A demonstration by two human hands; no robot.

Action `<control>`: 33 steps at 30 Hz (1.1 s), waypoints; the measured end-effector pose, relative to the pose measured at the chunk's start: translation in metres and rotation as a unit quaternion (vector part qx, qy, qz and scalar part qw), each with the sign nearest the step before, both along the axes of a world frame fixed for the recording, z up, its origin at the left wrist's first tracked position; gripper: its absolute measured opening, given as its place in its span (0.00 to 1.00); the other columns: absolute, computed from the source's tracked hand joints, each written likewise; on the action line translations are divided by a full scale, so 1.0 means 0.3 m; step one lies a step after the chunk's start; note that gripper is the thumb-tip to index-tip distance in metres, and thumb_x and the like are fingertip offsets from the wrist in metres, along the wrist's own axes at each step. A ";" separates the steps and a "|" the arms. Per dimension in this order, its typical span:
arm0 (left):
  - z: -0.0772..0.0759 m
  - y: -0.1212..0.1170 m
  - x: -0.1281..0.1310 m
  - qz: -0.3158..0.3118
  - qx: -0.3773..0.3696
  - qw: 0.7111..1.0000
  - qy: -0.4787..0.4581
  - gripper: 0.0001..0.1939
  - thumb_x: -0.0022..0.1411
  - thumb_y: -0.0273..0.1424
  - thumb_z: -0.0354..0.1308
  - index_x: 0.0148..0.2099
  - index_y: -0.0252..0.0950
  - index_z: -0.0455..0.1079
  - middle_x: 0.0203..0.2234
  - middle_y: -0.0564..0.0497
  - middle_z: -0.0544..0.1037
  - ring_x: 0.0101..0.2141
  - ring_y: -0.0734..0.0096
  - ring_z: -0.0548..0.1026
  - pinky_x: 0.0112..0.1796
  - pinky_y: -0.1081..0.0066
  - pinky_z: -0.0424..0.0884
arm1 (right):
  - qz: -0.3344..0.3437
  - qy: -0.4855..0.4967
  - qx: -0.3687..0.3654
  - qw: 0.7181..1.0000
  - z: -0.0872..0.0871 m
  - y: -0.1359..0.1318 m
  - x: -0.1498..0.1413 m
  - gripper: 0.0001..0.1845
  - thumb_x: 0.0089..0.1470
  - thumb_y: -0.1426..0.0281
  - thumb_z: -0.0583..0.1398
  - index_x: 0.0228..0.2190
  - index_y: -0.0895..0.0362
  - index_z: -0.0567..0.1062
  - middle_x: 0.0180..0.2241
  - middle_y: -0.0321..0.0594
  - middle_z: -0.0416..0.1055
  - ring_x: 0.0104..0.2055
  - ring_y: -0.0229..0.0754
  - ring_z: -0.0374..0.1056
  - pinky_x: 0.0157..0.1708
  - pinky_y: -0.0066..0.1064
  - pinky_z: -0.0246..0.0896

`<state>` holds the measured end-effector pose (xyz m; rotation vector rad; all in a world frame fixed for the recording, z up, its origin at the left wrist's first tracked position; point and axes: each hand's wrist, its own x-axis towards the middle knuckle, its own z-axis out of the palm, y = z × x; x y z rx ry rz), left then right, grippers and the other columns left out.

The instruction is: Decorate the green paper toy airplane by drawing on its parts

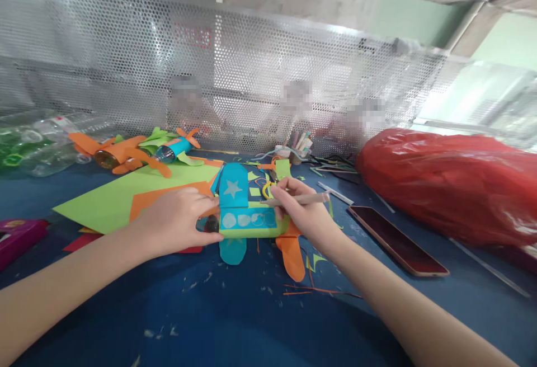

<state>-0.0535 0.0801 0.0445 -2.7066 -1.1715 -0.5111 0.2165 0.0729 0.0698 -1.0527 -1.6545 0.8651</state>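
A paper-covered bottle airplane (pixel 247 219) lies on the blue table (pixel 235 322), with blue wings, a pale star, a green body and an orange tail piece. My left hand (pixel 178 221) is closed around its front end, holding it down. My right hand (pixel 300 207) pinches a thin grey pencil (pixel 297 200), whose tip rests on the blue strip with pale circles along the airplane's side.
Green and orange paper sheets (pixel 138 196) lie at the left, with two more bottle airplanes (pixel 138 154) and empty plastic bottles (pixel 33 143) behind. A phone (pixel 396 239) lies at the right beside a red plastic bag (pixel 453 182). A perforated metal screen (pixel 251 76) stands at the table's back.
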 end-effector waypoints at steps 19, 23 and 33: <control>-0.004 -0.003 0.005 -0.006 0.018 1.000 -0.017 0.14 0.64 0.44 0.65 0.42 0.39 0.78 0.35 0.47 0.83 0.37 0.55 0.79 0.35 0.63 0.73 | 0.013 -0.045 -0.004 0.999 -0.008 0.000 -0.007 0.15 0.52 0.65 0.61 0.21 0.51 0.61 0.13 0.25 0.61 0.16 0.32 0.54 0.21 0.28 0.50; 0.001 -0.007 0.005 -0.003 0.017 1.000 -0.015 0.13 0.63 0.42 0.66 0.43 0.39 0.79 0.36 0.47 0.83 0.37 0.55 0.79 0.35 0.63 0.72 | 0.012 -0.053 -0.002 0.999 -0.010 0.000 -0.006 0.15 0.54 0.66 0.61 0.22 0.51 0.61 0.13 0.25 0.62 0.16 0.32 0.54 0.21 0.28 0.50; -0.005 -0.004 0.003 -0.009 0.032 0.999 -0.013 0.13 0.63 0.43 0.66 0.42 0.38 0.78 0.35 0.47 0.83 0.36 0.57 0.79 0.35 0.64 0.72 | 0.020 -0.054 -0.001 0.998 -0.012 -0.002 -0.006 0.15 0.54 0.66 0.61 0.21 0.51 0.61 0.13 0.25 0.62 0.16 0.32 0.54 0.23 0.28 0.54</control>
